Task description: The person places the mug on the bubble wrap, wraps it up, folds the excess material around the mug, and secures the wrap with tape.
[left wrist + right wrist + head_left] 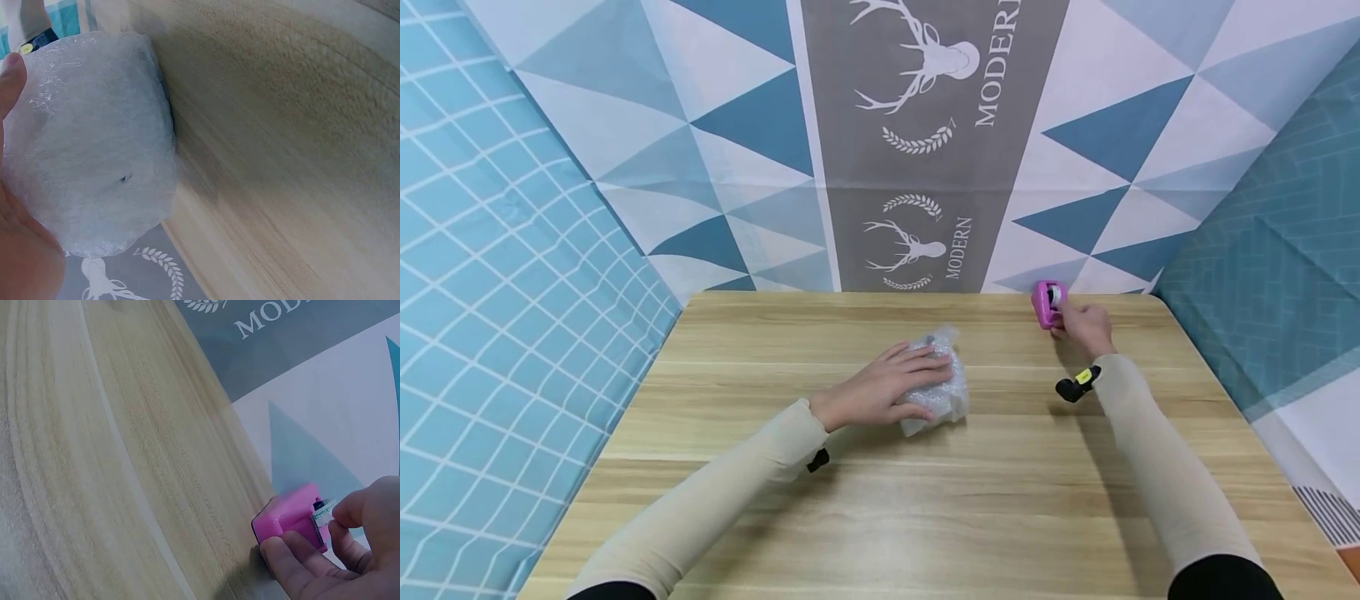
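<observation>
A bundle in clear bubble wrap (953,385) lies mid-table, and what is inside is hidden. My left hand (887,385) rests over it with fairly straight, spread fingers. Close up in the left wrist view, the bubble wrap (100,137) fills the left side, beside the thumb and palm; the other fingers are hidden. At the table's far right edge, my right hand (1086,327) holds a small pink tape dispenser (1043,307). In the right wrist view, fingers press against the tape dispenser's (284,512) side, close to its roll of tape (323,514).
The wooden table (880,517) ends at a patterned backdrop (917,150) with triangles and deer heads. A blue checked cloth (497,275) hangs at the left and a teal cloth (1277,250) at the right. Black wrist cameras are strapped on both sleeves.
</observation>
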A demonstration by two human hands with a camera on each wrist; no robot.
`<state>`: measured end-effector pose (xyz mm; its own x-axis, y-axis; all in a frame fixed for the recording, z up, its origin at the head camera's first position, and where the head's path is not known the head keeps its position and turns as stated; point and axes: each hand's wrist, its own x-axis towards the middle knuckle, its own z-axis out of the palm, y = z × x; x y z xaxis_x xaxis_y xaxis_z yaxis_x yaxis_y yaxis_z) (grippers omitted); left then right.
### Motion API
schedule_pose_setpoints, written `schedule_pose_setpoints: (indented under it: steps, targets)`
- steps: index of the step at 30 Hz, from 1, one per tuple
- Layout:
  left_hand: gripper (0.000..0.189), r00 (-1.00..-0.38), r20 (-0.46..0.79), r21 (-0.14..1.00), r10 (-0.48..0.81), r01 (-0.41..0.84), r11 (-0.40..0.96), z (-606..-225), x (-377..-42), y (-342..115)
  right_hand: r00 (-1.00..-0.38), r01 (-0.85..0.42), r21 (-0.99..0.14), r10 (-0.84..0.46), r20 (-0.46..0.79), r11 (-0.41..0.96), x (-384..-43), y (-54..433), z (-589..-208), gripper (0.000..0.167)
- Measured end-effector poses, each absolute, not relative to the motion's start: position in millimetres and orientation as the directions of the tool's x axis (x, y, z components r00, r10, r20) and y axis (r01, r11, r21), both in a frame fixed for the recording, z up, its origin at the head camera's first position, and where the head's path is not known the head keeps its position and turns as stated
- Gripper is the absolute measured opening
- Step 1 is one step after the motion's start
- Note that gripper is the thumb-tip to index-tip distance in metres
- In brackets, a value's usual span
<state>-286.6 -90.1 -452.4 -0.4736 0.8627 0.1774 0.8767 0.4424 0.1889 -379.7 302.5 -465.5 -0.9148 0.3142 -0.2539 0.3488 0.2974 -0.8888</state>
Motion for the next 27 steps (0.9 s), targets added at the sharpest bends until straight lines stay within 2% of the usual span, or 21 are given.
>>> schedule_pose_setpoints:
  steps: [10,27]
  targets:
    - [0.068,-0.47,0.193,0.19,0.861,0.879,0.437,-454.1,-287.1,-91.0,-0.915,0.369,-0.866,0.294,-0.275,0.338,-376.3,302.2,-465.3,0.063]
    - [0.068,-0.479,0.188,0.188,0.858,0.874,0.447,-452.8,-286.6,-89.4,-0.915,0.363,-0.878,0.299,-0.272,0.311,-375.3,304.2,-467.2,0.063]
